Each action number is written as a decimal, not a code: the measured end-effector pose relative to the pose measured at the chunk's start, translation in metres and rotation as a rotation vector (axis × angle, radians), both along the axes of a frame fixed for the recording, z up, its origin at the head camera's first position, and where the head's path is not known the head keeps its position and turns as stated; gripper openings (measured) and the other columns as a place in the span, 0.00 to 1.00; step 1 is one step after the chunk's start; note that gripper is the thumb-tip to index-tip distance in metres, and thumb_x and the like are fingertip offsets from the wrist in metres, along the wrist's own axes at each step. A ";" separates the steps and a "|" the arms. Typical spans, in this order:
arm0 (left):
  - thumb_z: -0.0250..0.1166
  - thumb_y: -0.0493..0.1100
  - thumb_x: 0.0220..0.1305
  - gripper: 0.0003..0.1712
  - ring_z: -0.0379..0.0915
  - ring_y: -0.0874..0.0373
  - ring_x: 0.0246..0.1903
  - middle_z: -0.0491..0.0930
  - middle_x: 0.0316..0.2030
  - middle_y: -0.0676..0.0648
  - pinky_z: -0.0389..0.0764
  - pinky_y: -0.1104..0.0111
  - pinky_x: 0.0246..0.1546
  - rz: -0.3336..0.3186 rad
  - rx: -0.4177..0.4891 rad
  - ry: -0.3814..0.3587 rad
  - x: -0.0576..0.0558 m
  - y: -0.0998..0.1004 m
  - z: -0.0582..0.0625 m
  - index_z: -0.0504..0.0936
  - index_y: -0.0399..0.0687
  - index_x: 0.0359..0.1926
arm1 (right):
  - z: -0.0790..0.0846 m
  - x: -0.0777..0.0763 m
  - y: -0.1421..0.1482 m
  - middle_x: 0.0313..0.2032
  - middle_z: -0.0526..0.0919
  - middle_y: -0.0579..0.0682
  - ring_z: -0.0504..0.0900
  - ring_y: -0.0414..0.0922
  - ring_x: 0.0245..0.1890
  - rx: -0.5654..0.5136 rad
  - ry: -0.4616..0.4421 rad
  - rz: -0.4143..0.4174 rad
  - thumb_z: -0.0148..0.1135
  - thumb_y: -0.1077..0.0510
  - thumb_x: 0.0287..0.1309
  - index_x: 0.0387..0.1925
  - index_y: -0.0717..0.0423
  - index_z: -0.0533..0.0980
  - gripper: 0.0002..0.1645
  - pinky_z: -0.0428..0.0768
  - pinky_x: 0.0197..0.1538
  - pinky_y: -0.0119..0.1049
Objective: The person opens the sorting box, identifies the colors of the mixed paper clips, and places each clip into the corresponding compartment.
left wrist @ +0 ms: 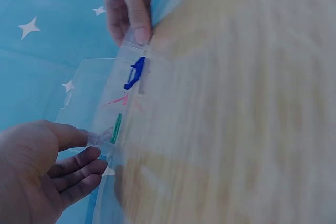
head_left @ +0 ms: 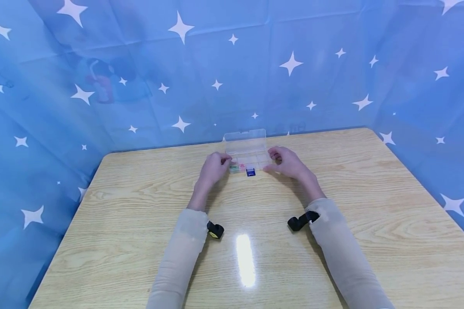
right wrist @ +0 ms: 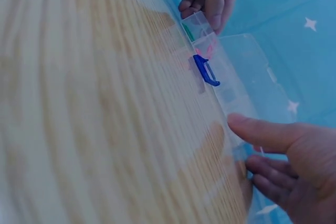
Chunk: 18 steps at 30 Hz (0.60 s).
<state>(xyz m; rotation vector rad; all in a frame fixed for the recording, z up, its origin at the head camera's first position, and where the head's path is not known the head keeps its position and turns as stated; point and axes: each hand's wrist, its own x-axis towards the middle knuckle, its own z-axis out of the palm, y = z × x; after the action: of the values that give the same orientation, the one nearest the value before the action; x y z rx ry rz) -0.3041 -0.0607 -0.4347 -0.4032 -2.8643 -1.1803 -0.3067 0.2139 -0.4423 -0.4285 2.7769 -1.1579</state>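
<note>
A clear plastic compartment box [head_left: 260, 159] stands near the far edge of the table, its see-through lid [head_left: 245, 141] raised at the back. My left hand [head_left: 213, 167] pinches the box's left end between thumb and fingers. At the right end, my right hand [head_left: 288, 163] grips the box, with the thumb [right wrist: 262, 131] on the front side and the other fingers around the end. Green pieces [left wrist: 116, 128] and pink pieces [head_left: 242, 166] lie in the left compartments. A small blue frame-shaped plastic piece [right wrist: 206, 70] is at the front wall; whether it is attached there I cannot tell.
The wood-grain table [head_left: 139, 223] extends toward me, with a bright light reflection on it. A blue curtain with white stars [head_left: 201, 77] hangs right behind the table's far edge. Black wrist cameras [head_left: 215, 230] sit on both sleeves.
</note>
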 end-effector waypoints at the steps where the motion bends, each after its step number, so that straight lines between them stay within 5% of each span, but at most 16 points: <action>1: 0.58 0.40 0.75 0.14 0.76 0.55 0.34 0.85 0.48 0.42 0.78 0.64 0.39 -0.008 -0.007 0.006 0.000 0.000 0.000 0.86 0.39 0.54 | 0.001 0.001 0.000 0.56 0.74 0.61 0.73 0.57 0.56 0.014 -0.002 0.000 0.75 0.53 0.58 0.67 0.66 0.68 0.41 0.71 0.62 0.53; 9: 0.57 0.42 0.77 0.16 0.67 0.56 0.24 0.83 0.34 0.44 0.69 0.66 0.27 -0.037 -0.047 0.057 0.001 -0.001 -0.004 0.85 0.40 0.56 | 0.008 0.003 0.000 0.60 0.71 0.64 0.71 0.59 0.59 0.094 -0.028 0.011 0.75 0.50 0.58 0.72 0.65 0.62 0.49 0.70 0.64 0.55; 18: 0.55 0.45 0.78 0.20 0.75 0.49 0.40 0.79 0.41 0.40 0.78 0.59 0.42 -0.040 -0.025 0.063 0.011 -0.008 -0.004 0.79 0.34 0.58 | 0.010 0.007 0.000 0.61 0.70 0.68 0.70 0.62 0.62 0.101 -0.063 0.020 0.70 0.50 0.63 0.75 0.67 0.55 0.50 0.68 0.66 0.57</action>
<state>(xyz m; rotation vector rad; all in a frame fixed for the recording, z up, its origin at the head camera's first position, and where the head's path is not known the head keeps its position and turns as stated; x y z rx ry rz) -0.2930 -0.0689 -0.4384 -0.4912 -2.8333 -1.1170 -0.3001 0.2135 -0.4325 -0.4020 2.7551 -1.0029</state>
